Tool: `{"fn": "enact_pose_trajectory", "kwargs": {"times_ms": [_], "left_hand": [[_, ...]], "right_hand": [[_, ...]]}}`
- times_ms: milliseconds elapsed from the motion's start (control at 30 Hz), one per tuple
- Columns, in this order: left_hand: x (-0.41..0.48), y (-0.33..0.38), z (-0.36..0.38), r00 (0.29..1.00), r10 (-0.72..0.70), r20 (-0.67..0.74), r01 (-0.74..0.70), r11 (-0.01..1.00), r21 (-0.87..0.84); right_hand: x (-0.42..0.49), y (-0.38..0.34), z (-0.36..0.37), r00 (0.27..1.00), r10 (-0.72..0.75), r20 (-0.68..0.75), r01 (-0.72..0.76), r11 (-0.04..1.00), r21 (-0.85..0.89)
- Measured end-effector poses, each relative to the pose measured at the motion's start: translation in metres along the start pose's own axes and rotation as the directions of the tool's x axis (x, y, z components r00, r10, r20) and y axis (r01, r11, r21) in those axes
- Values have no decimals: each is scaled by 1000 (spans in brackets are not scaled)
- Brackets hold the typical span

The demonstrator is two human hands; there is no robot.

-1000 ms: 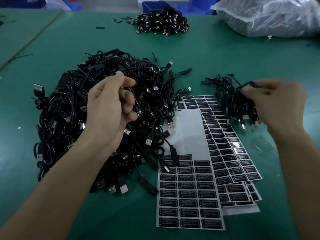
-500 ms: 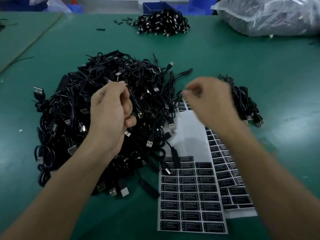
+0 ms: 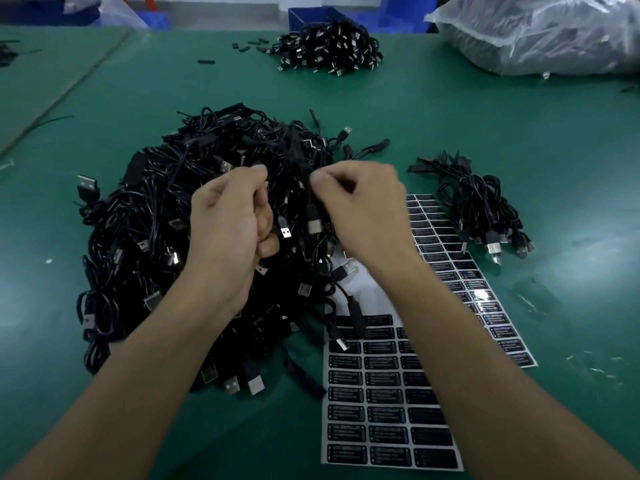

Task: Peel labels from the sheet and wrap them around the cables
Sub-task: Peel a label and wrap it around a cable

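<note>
A big tangled heap of black USB cables (image 3: 145,237) covers the green table at centre left. Over it, my left hand (image 3: 228,233) grips a black cable with curled fingers. My right hand (image 3: 360,213) pinches a cable (image 3: 313,216) whose silver USB plug hangs just below its fingers. Sheets of black labels (image 3: 374,403) lie at lower centre, partly under my right forearm, and a second sheet (image 3: 450,258) fans out to the right. A small bunch of cables (image 3: 485,209) lies right of the sheets.
Another pile of cables (image 3: 329,46) sits at the far middle of the table, with loose black bits beside it. A clear plastic bag (image 3: 540,29) of goods fills the far right corner. Blue bins (image 3: 304,13) stand behind the table.
My right hand left the small bunch at the right, swung left across the label sheets and now pinches a cable over the heap beside my left hand, which stayed put.
</note>
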State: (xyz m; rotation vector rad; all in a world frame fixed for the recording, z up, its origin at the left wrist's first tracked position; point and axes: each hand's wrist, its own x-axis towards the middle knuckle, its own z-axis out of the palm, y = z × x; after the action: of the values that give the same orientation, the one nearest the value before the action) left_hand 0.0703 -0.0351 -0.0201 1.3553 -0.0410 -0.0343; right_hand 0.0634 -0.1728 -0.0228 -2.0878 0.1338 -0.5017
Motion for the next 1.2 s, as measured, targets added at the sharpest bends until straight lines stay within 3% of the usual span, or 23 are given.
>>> {"fn": "enact_pose_trajectory", "kwargs": {"times_ms": [100,267,433,633,867,933,1033,1100,1200], "left_hand": [[-1,-1,0,1000,11,28,-12,1000,23],[-4,-3,6,995,-39,90,34,998,55],[-6,-5,6,992,-53,114,48,998,47],[-8,-6,8,978,-93,187,84,995,55],[-13,-9,13,945,-130,300,115,991,67],[-12,-8,12,944,-141,300,123,989,81],[-11,-7,9,936,-189,299,151,978,145],[-13,-8,9,915,-233,330,170,963,208],[-15,-12,13,889,-279,364,149,926,346]], "right_hand": [[-11,4,-27,1000,-10,19,7,989,147],[-42,16,-49,943,-68,326,-33,955,296],[-58,27,-55,901,-44,432,-120,931,345],[-65,35,-55,793,11,609,-278,896,346],[-70,36,-53,754,15,657,-290,904,313],[-67,36,-59,817,16,576,-245,915,321],[-58,44,-73,943,198,266,-288,887,362],[-53,53,-83,944,314,107,-330,868,371],[-52,62,-93,919,395,12,-381,878,291]]}}
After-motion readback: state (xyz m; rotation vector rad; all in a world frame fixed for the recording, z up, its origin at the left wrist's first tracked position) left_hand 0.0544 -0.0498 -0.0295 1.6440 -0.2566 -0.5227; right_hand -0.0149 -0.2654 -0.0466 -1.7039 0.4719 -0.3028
